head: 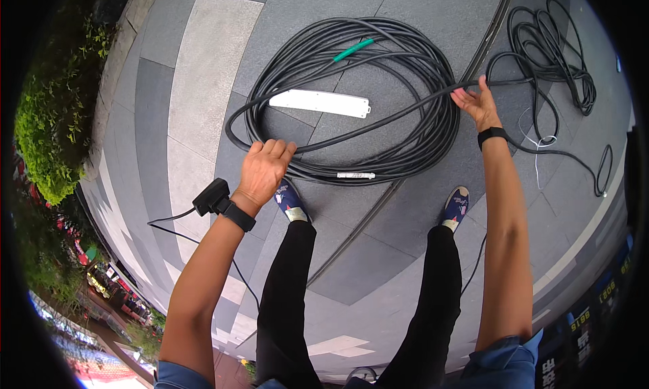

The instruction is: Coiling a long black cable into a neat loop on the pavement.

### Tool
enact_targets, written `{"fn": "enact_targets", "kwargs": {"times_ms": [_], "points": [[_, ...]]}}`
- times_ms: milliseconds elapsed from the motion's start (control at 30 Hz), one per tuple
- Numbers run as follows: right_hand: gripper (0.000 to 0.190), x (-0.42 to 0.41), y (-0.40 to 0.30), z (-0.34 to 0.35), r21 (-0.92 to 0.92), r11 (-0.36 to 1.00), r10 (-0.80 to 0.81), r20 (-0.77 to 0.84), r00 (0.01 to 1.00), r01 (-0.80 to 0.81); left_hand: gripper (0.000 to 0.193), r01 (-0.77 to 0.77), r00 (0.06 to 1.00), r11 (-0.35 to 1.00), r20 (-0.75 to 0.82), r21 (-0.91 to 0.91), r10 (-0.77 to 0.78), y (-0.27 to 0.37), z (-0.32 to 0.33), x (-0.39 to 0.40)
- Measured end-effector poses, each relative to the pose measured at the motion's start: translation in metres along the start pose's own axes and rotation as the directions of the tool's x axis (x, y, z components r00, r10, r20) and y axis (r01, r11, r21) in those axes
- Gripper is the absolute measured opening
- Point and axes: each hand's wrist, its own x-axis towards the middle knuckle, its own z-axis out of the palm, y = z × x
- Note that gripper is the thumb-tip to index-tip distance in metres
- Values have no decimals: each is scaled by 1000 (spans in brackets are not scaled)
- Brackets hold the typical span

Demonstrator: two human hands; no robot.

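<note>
A big coil of black cable (436,150) lies on the paving in front of my feet. My left hand (267,171) grips a strand at the coil's near left edge, knuckles up. From there one length of cable (375,128) runs across the coil to my right hand (475,104), which holds it loosely at the right side, palm up, thumb over the cable. Green tape (353,50) wraps part of the coil, and a white tag or tape (356,175) sits on its near side. Inside the ring lies a flat white plastic strip-shaped piece (320,103).
Looser loops of black cable (550,49) lie to the right, joined to the held length. Near them are a thin white tie (545,141) and a cable end (603,194). A slotted metal channel (355,232) crosses the paving. Green shrubs (45,135) border the left.
</note>
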Motion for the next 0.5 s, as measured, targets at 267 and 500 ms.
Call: {"fn": "enact_targets", "kwargs": {"times_ms": [267,500], "points": [[26,-51,-60,-4,532,816,-86,498,863,-225,34,-117,966,964,-197,237,166,-32,-107,51],[26,-123,81,-36,126,991,-41,539,841,-33,17,157,985,986,83,-57,-152,-85,80,-17]]}}
